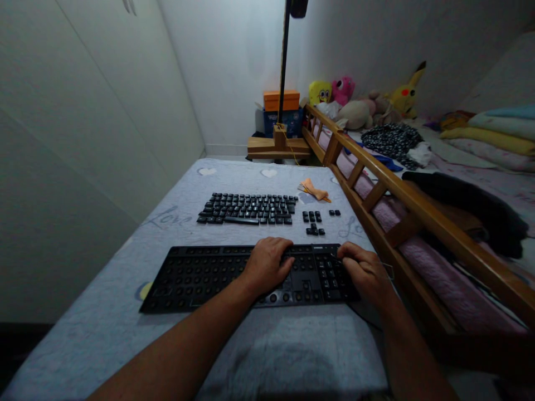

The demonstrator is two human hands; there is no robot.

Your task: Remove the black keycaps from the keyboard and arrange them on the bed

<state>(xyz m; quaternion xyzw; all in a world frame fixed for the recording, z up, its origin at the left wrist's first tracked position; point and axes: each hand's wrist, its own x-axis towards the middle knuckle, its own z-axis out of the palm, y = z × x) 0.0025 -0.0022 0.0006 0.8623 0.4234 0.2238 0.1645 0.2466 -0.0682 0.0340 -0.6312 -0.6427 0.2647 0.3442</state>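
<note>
Keyboard [303,275] holds numpad keycaps [330,280]; left hand [267,264] rests on it, right hand [364,268] pinches wire [393,271]; 2 boxes [272,101] behind.

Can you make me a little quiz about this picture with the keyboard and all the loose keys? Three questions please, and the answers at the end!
1. Which end of the keyboard has keycaps on it? A) left B) right
2. True or false: the big group of loose keycaps lies farther from the person than the keyboard.
3. Fill in: the thin wire tool is in the person's ____.

Key: 1. B; 2. true; 3. right hand.
</note>
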